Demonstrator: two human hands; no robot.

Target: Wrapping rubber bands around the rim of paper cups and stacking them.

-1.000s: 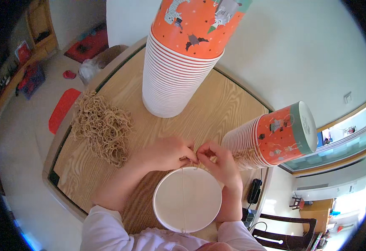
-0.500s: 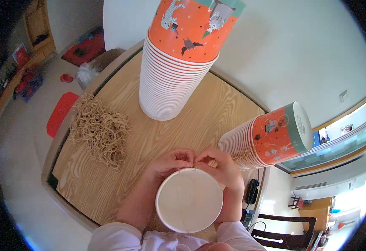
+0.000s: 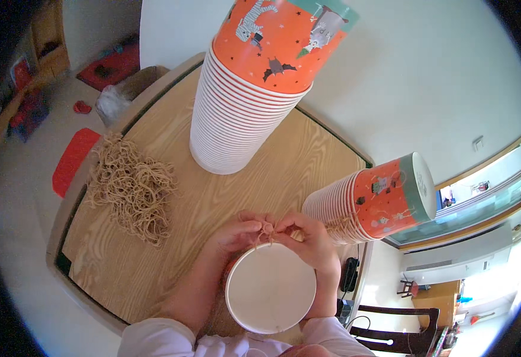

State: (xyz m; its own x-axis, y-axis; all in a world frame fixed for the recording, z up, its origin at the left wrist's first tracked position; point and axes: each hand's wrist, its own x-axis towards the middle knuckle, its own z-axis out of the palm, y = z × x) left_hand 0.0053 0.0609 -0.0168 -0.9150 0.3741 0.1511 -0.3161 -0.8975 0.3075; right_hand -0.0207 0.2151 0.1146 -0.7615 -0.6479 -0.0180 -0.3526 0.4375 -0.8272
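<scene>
A round paper bucket (image 3: pixel 271 288) with a white inside is close to my body, its mouth toward me. At its far rim, my left hand (image 3: pixel 239 232) pinches a thin tan string (image 3: pixel 264 232) that stands up in a small loop. Opposite it, my right hand (image 3: pixel 308 238) grips the string between thumb and fingers, resting by the rim. Where the string meets the bucket wall is partly hidden by my fingers. A loose heap of tan strings (image 3: pixel 134 193) lies on the table to the left.
On the wooden table (image 3: pixel 207 199) a tall stack of nested paper buckets (image 3: pixel 236 113) stands at the back, orange-printed on top. A second stack (image 3: pixel 385 196) lies on its side at the right, strings at its near side. A dark chair (image 3: pixel 400 327) is beyond the right edge.
A loop of string now shows between my fingers above the rim. My hands have drawn slightly apart around it. The whole view has shifted a little.
</scene>
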